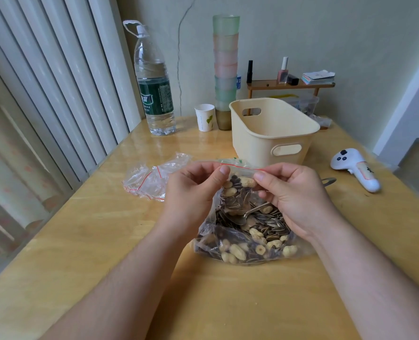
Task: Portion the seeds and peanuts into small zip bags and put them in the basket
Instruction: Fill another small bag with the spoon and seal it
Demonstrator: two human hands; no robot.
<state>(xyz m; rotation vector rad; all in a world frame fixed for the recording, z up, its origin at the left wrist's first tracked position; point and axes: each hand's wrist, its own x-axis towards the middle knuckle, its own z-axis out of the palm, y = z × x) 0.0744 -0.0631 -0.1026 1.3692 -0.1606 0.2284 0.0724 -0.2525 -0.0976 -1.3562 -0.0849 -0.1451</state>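
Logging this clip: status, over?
Both hands, left and right, pinch small zip bag top. Basket behind, path clear. Spoon in big bag.

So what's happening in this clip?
A person is sealing a small zip bag of seeds and peanuts: the left hand and right hand pinch its red zip strip, above the big open bag of mix with a spoon lying in it. Spare empty bags lie to the left. The basket behind shows nothing inside.
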